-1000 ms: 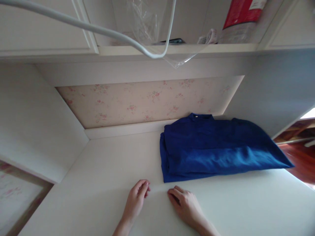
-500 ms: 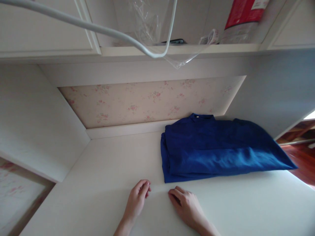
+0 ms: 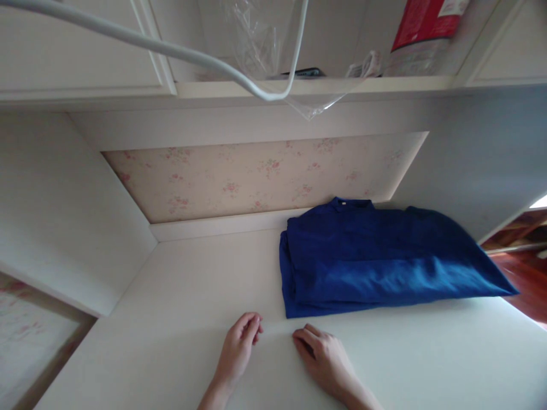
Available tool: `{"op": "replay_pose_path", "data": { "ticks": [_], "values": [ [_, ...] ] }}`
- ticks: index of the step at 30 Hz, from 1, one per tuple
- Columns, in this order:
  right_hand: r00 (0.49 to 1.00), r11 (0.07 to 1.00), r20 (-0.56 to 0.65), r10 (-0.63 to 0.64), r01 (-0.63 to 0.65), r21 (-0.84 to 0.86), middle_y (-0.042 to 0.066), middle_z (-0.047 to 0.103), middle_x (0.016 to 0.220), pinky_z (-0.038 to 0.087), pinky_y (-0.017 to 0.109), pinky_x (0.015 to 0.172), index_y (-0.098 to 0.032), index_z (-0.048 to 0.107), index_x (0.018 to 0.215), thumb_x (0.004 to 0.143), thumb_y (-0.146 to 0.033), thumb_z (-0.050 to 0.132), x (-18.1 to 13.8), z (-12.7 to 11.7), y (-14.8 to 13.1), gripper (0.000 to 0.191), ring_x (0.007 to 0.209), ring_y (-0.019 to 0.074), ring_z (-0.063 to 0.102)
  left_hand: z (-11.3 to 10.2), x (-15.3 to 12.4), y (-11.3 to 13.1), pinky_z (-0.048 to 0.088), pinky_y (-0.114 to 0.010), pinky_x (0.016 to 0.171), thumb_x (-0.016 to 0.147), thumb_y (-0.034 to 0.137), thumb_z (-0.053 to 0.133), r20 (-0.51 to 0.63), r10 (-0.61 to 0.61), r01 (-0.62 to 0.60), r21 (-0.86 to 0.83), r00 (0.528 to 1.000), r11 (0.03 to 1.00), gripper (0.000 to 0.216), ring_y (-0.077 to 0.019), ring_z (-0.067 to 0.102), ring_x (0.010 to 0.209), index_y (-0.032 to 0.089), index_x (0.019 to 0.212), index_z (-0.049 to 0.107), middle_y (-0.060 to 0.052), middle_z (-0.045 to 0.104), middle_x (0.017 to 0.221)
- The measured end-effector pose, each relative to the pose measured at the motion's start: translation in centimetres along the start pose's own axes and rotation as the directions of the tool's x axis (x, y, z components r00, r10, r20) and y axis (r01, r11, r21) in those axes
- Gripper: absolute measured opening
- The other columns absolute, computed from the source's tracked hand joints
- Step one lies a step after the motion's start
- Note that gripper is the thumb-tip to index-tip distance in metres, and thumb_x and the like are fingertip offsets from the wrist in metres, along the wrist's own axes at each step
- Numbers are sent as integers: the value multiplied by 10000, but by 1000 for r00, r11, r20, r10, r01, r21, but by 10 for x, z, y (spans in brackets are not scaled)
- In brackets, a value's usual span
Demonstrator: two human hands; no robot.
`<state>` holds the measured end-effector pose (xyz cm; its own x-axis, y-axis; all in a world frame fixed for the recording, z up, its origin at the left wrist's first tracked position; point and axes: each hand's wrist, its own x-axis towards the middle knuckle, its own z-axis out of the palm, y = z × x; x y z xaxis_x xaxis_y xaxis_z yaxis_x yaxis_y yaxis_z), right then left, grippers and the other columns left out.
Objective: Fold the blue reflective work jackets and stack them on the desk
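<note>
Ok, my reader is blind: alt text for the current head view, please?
A folded blue garment lies on a white surface; nearer the viewer, a person's left hand and right hand are loosely curled, apart from it. Clear plastic hangs from an open cupboard above.

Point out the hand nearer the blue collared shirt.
The right hand: it is just in front of the shirt, while the left hand sits farther off to its left.

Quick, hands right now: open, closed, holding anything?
Left hand: loosely closed, nothing visible in it.
Right hand: loosely closed, nothing visible in it, near the blue garment.
</note>
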<state>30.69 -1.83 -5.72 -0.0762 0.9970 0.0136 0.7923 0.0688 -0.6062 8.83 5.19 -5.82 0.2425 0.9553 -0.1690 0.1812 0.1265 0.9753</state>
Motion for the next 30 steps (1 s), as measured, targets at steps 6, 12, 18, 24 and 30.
{"op": "replay_pose_path", "data": {
  "ticks": [6,12,18,24,30],
  "values": [
    [1000,1000,-5,-2,2,-8,-10,678,898,424,237,701,-282,677,959,995,-317,402,0,0,0,280,798,155,668,0,0,1,438,-267,641,858,582,544,-2,-3,3,-5,1000,1000,415,-169,558,668,191,913,670,-16,640,741],
    [1000,1000,-6,-10,10,-7,-8,675,885,423,239,696,-284,677,967,996,-321,395,-1,1,1,287,783,156,664,1,1,0,445,-266,641,856,582,547,-5,0,0,-10,1000,1000,410,-170,555,668,194,891,674,-20,639,740],
    [1000,1000,-10,-2,2,-2,-10,678,880,423,240,692,-288,683,964,988,-313,406,-1,1,0,279,780,153,664,1,-1,1,450,-269,641,850,589,550,-8,-6,6,-8,1000,1000,423,-170,554,670,192,911,682,-25,642,745],
    [1000,1000,-4,1,-1,-13,-5,681,892,424,245,692,-281,680,958,995,-321,390,0,1,0,295,783,156,667,1,1,0,449,-268,641,850,596,547,-4,-11,11,-7,1000,1000,436,-173,558,675,189,924,685,-24,640,743],
    [1000,1000,-5,-5,5,-13,-9,680,891,420,247,685,-289,678,958,996,-322,393,0,1,0,290,773,155,666,2,1,0,451,-266,647,850,598,545,-7,-5,5,-3,1000,1000,434,-174,567,678,195,923,690,-22,646,742]
  ]
}}
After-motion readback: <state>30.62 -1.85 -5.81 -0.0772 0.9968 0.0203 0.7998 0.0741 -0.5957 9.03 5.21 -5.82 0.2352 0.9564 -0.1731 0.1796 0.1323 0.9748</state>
